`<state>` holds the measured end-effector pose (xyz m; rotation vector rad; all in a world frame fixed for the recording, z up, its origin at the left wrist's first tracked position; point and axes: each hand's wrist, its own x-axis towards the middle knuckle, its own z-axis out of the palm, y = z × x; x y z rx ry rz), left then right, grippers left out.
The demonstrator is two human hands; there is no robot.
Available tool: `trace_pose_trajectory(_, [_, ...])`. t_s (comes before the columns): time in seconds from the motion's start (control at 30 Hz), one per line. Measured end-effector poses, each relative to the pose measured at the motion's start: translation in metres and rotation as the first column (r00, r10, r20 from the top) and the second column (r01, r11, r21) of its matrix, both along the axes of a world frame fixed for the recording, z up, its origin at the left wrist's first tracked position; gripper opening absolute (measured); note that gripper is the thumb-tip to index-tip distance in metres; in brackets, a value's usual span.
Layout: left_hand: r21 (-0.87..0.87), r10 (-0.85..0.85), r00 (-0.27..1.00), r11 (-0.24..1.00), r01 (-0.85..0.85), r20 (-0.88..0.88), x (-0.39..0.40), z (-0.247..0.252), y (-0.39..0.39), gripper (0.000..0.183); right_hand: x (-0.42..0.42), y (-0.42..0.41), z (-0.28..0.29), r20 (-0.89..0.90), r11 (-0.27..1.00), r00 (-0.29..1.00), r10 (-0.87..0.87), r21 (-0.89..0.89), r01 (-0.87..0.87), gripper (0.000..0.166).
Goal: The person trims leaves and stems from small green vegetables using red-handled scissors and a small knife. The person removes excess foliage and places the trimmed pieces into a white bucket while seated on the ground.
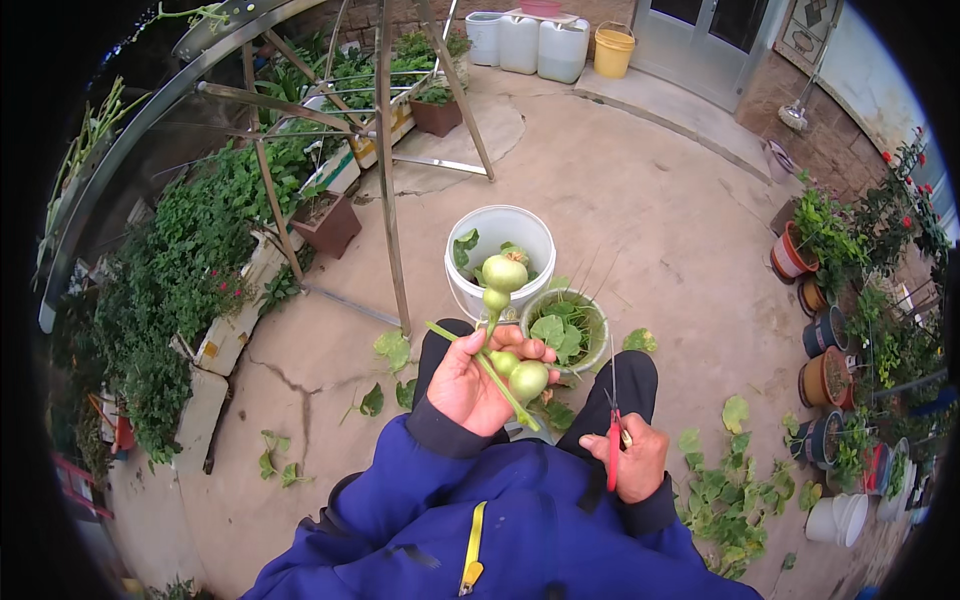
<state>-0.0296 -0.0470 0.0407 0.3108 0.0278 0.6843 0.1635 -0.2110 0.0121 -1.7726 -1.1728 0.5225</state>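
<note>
Two small pale green bottle gourds, an upper gourd [504,274] and a lower gourd [527,380], rest in my left hand [472,382]. They hang on a piece of cut green stem [495,375] that crosses the palm. My right hand [636,459] grips red-handled scissors [615,454], their blades pointing away from me. Just beyond the left hand is a white bucket [459,289] with leaves inside; part of its contents is hidden behind the upper gourd. Beside it stands a smaller pale tub [601,352] of leaves and grass-like stalks.
Cut vine leaves [727,495] lie on the concrete at my right, near potted plants [825,379]. A metal frame [386,150] rises at the left by planter boxes [225,337]. White jugs [562,49] and a yellow bucket [613,52] stand at the far wall.
</note>
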Motion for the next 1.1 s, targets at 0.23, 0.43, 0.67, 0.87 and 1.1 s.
trace_pose_trajectory(0.23, [-0.033,0.007,0.996,0.999,-0.004,0.089,-0.004,-0.011,-0.007,0.043,-0.010,-0.005,0.018,-0.031,0.998,0.999,0.028,0.064,-0.026,0.042])
trace_pose_trajectory(0.43, [-0.014,0.019,1.000,1.000,-0.020,-0.016,0.002,-0.017,-0.008,0.044,-0.014,-0.009,0.022,-0.085,0.995,0.995,0.047,0.090,-0.039,0.043])
trace_pose_trajectory(0.67, [0.150,0.135,0.948,0.984,-0.095,-0.288,0.020,-0.029,-0.005,0.030,0.003,-0.009,0.004,-0.155,0.999,0.988,0.013,0.053,-0.005,0.042])
trace_pose_trajectory(0.87, [0.173,0.122,0.896,0.984,-0.051,-0.427,0.019,-0.044,-0.006,0.044,0.006,-0.012,-0.011,-0.258,1.000,0.966,-0.025,0.011,0.029,0.038])
trace_pose_trajectory(1.1, [0.213,0.097,0.886,0.977,0.002,-0.454,0.030,-0.042,0.002,0.050,0.025,0.027,-0.006,-0.088,0.998,0.994,-0.063,0.027,0.065,0.033])
